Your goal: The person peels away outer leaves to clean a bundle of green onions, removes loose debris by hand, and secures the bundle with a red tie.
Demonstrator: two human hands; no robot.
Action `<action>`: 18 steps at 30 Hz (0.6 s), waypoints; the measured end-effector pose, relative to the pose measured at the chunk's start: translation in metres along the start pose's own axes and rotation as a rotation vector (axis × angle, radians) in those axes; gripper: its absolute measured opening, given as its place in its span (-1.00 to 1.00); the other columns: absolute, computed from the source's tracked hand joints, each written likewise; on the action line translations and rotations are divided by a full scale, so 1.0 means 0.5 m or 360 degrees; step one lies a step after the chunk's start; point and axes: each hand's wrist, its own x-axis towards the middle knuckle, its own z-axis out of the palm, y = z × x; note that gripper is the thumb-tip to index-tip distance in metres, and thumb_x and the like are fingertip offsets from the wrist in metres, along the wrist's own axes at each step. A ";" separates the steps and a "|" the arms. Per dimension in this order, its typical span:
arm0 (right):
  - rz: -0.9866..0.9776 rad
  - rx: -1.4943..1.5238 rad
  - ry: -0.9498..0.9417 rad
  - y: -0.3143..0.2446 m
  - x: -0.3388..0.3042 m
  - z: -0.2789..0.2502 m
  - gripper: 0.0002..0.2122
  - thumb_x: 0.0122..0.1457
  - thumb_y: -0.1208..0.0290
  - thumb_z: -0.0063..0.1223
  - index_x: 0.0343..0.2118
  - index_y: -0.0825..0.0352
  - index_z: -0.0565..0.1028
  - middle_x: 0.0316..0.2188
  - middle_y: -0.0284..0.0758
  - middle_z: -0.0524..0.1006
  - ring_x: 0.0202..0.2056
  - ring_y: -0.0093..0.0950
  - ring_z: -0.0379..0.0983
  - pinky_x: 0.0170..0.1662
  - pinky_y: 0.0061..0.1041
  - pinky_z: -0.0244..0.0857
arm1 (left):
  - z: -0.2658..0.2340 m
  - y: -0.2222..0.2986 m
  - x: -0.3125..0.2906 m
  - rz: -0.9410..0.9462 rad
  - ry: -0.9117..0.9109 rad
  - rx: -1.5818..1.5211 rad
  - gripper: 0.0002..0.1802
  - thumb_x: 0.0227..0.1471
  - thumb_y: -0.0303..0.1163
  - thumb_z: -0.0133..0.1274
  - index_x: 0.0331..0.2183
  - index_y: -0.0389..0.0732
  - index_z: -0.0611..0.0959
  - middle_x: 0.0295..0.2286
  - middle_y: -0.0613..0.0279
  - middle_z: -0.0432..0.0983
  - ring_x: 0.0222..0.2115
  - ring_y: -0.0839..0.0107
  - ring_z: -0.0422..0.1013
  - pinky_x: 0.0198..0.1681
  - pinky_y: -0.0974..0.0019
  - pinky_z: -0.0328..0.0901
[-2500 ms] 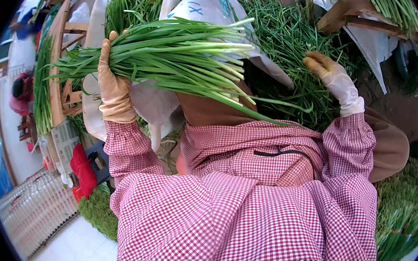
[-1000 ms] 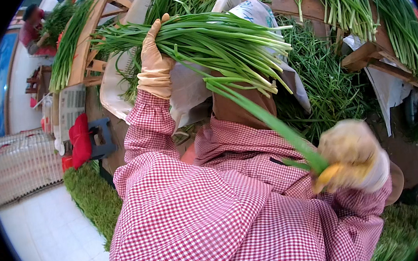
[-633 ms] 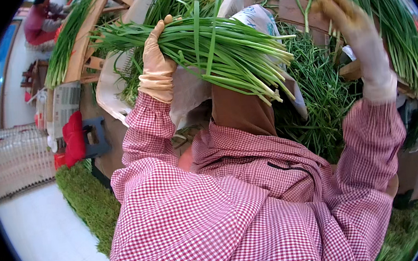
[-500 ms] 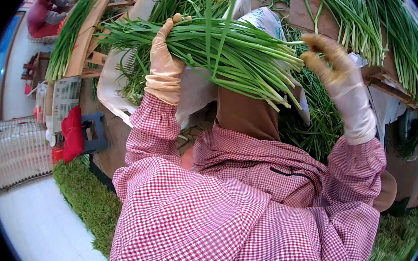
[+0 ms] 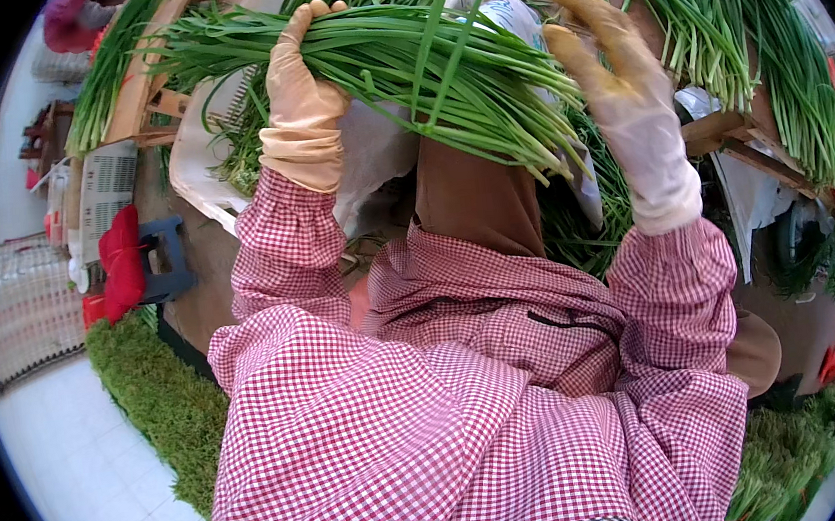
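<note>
From my remote seat I see the left hand point(image 5: 300, 106), in a tan glove, wrapped around the root end of a thick bundle of green chives point(image 5: 388, 62), holding it up in front of the body above a white sack point(image 5: 367, 155). The right hand point(image 5: 622, 90), in a pale glove stained yellow at the tips, is spread open with fingers apart, just beside the loose leaf tips and gripping nothing. My worry is the free end: the blades fan out and droop toward the right, so with only one grip near the roots I judge that stalks could slide out and drop onto the heaped greens point(image 5: 594, 213) below. A few bent blades stick up from the bundle; a careless swipe could snap them. The chives draped on the wooden rack point(image 5: 726, 120) hang close by, and a wide sweep might snag them.
</note>
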 end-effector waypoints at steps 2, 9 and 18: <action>0.0135 0.0096 -0.0023 -0.015 -0.043 -0.027 -0.77 0.03 0.36 0.02 -0.25 0.33 0.42 -0.28 -0.23 0.45 -0.28 -0.47 0.39 -0.19 -0.56 0.28 | -0.017 0.007 -0.006 -0.0014 0.0008 -0.0027 -0.87 -0.01 -0.40 -0.06 -0.44 -0.26 0.52 -0.43 0.11 0.47 -0.36 0.29 0.41 -0.24 0.20 0.37; 0.1558 0.1497 -0.0643 -0.029 -0.204 0.024 -0.61 0.12 0.20 -0.09 -0.10 0.41 0.32 -0.40 -0.32 0.50 -0.53 -0.68 0.35 -0.47 -0.72 0.27 | -0.020 -0.009 0.008 0.0013 0.0078 -0.0065 -0.85 0.00 -0.39 -0.08 -0.49 -0.26 0.50 -0.44 0.09 0.46 -0.36 0.28 0.40 -0.25 0.19 0.37; 0.1599 0.2145 -0.0208 0.012 -0.226 0.106 -0.66 0.11 0.19 -0.07 -0.19 0.37 0.35 -0.39 -0.32 0.50 -0.56 -0.66 0.35 -0.52 -0.68 0.26 | -0.018 -0.013 -0.005 0.0051 0.0112 -0.0030 -0.86 -0.01 -0.38 -0.06 -0.47 -0.25 0.51 -0.43 0.13 0.46 -0.36 0.31 0.40 -0.23 0.22 0.36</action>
